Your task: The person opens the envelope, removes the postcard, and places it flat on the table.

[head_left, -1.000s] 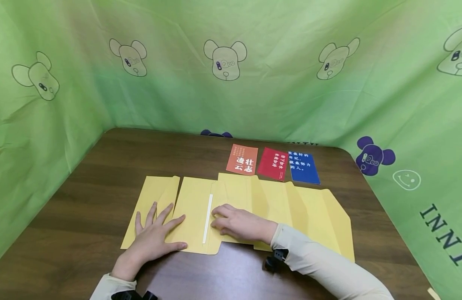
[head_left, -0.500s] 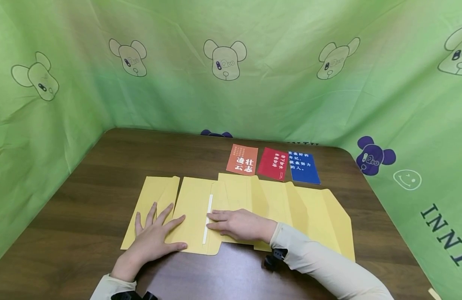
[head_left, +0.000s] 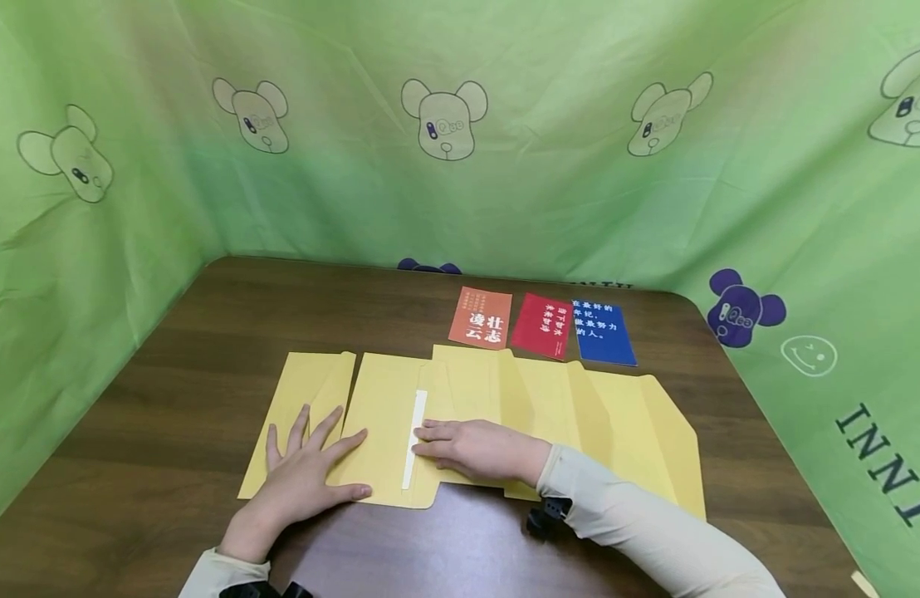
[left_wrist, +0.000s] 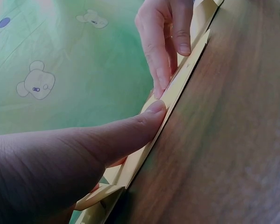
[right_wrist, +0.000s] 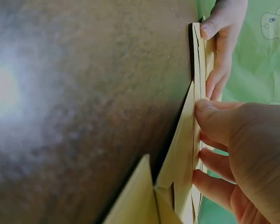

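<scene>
Several yellow paper envelopes [head_left: 520,399] with folded flaps lie overlapping in a row on the table. A narrow white strip [head_left: 412,457] runs along one envelope [head_left: 385,390] near the middle. My left hand [head_left: 303,469] rests with spread fingers across the two leftmost pieces; in the left wrist view its thumb [left_wrist: 140,126] presses on the paper near the edge. My right hand [head_left: 478,448] touches the strip with its fingertips, thumb lower down. In the right wrist view the right hand's fingers [right_wrist: 217,163] are slightly bent over the paper; whether they pinch the strip's edge is hidden.
Behind the envelopes lie an orange card [head_left: 481,317], a red card [head_left: 542,325] and a blue card [head_left: 605,334] with white writing. The brown wooden table [head_left: 131,465] is enclosed by a green printed cloth [head_left: 340,199] at the back and sides.
My right hand's fingers have moved a little left, from the paper beside the white strip onto the strip, and straightened. My left hand stays in place.
</scene>
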{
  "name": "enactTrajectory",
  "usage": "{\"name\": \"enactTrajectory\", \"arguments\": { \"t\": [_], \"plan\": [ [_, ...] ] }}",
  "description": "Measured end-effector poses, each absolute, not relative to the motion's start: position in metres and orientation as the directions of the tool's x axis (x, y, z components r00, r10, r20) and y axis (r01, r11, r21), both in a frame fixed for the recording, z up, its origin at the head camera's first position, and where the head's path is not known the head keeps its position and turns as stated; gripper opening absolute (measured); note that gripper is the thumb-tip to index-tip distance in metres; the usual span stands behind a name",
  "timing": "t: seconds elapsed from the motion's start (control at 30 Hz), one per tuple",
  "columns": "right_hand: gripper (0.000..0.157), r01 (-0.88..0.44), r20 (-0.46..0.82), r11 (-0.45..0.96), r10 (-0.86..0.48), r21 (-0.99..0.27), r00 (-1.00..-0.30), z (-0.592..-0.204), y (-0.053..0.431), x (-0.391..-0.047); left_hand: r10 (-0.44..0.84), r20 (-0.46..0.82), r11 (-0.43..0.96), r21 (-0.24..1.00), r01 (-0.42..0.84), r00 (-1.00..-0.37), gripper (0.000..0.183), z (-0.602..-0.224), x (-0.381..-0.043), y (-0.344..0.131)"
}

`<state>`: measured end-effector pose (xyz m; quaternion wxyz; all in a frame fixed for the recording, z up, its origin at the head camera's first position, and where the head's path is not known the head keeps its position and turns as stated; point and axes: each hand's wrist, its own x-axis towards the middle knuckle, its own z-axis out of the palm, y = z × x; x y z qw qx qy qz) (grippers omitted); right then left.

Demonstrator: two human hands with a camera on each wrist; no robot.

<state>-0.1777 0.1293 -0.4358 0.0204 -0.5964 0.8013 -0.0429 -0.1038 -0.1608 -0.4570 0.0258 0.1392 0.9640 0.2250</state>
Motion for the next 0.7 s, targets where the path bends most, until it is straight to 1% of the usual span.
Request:
{"name": "enactTrajectory", "arguments": {
  "t": [0.17, 0.37, 0.5, 0.7],
  "plan": [
    [0.038, -0.96, 0.044, 0.273, -0.96, -0.065, -0.276, -0.4358, 0.1292, -0.1782, 0.278, 0.008, 0.86, 0.444, 0.253, -0.96, 0.077, -0.4569, -0.104, -0.1612],
    [0.034, -0.964, 0.06, 0.266, -0.962, -0.001, -0.266, -0.4372, 0.1281, -0.1788, 0.281, 0.001, 0.86, 0.444, 0.252, -0.96, 0.077, -0.4572, -0.104, -0.1607],
    [0.033, -0.965, 0.081, 0.262, -0.962, -0.006, -0.261, -0.4391, 0.1283, -0.1792, 0.28, -0.003, 0.86, 0.445, 0.249, -0.96, 0.077, -0.4568, -0.104, -0.1608],
    [0.029, -0.965, 0.121, 0.254, -0.958, -0.057, -0.26, -0.4416, 0.1289, -0.1815, 0.275, -0.001, 0.862, 0.444, 0.246, -0.961, 0.077, -0.4556, -0.104, -0.1618]
  ]
}}
